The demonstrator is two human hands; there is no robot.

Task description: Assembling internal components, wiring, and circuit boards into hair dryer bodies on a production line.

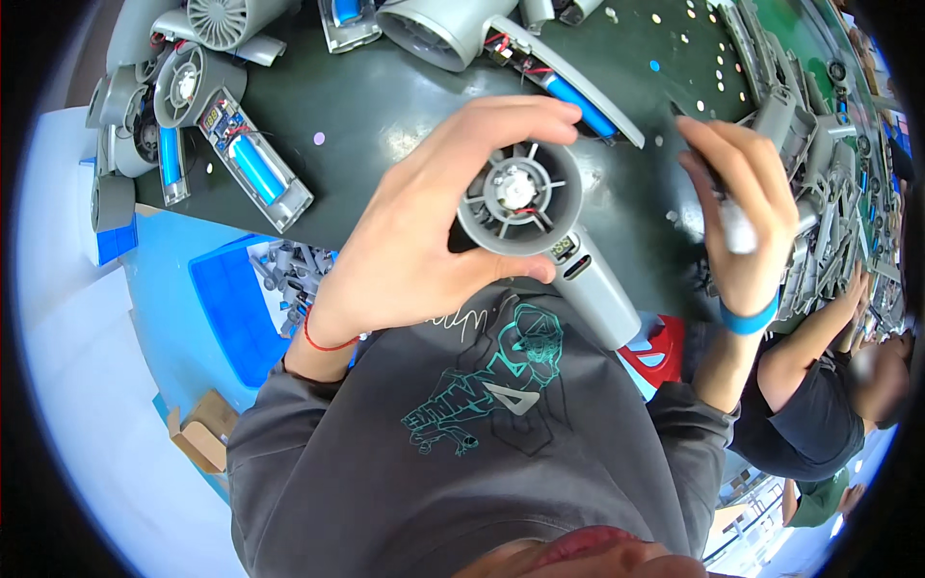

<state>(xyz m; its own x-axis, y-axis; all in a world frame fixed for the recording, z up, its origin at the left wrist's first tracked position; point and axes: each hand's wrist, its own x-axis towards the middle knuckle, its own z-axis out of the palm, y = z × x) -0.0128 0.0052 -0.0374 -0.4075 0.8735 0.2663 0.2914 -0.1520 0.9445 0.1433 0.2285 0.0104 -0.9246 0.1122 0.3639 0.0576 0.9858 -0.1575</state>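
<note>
My left hand point(414, 222) is closed around the round head of a grey handheld fan point(602, 299). The fan's open ring faces up, showing spokes and a white centre with a bit of red wire. Its handle slants down to the right, with a small display and a dark slot near the neck. Off to the right, my right hand point(752, 183) grips a slim dark tool point(715, 178) with a blurred white part by the palm; its kind is unclear. The tool is apart from the fan. Beyond the left hand lies an opened fan handle with a blue battery point(583, 104).
On the dark green table point(356, 173), an opened fan point(255, 169) and more grey housings point(424, 29) lie at the far left. Grey shell parts point(809, 193) pile up at right, near another person point(809, 414). A blue bin point(226, 318) of small parts and a cardboard box point(204, 429) stand left.
</note>
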